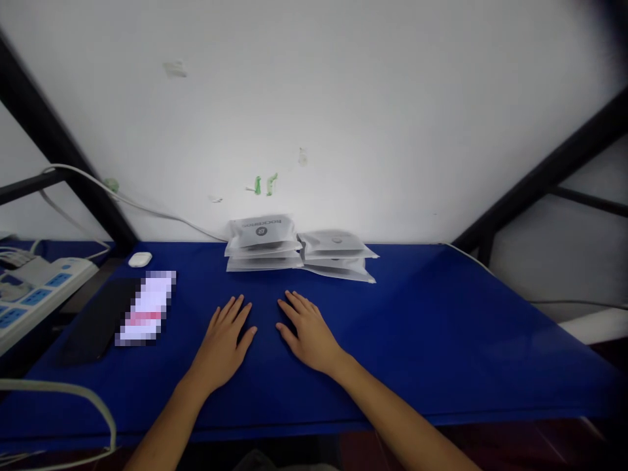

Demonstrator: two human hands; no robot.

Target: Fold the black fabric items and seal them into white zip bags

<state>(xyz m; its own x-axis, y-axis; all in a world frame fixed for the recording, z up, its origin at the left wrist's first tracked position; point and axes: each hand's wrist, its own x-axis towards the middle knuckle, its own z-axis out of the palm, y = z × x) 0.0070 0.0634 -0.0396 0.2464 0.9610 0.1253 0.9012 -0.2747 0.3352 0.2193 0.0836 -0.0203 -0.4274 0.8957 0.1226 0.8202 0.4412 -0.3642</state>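
Note:
Both my hands lie palm down on the blue tabletop (417, 353), holding nothing. My left hand (226, 340) rests flat with fingers spread, pointing toward the wall. A short gap to its right, my right hand (310, 333) lies flat too, fingers apart. Just beyond my fingertips sit two small stacks of frosted plastic zip pouches. The left stack (262, 235) shows a dark round logo and printed lettering on its top pouch. Touching it or nearly so, the right stack (336, 242) has a small round mark. What the pouches contain is hidden.
To the left are a black flat slab (101, 320), a phone-like item with a blurred screen (147, 307), and a white earbud case (140, 260). A white power strip (44, 294) stands at the left edge. A white cable (147, 209) runs along the wall; black frame bars flank both sides.

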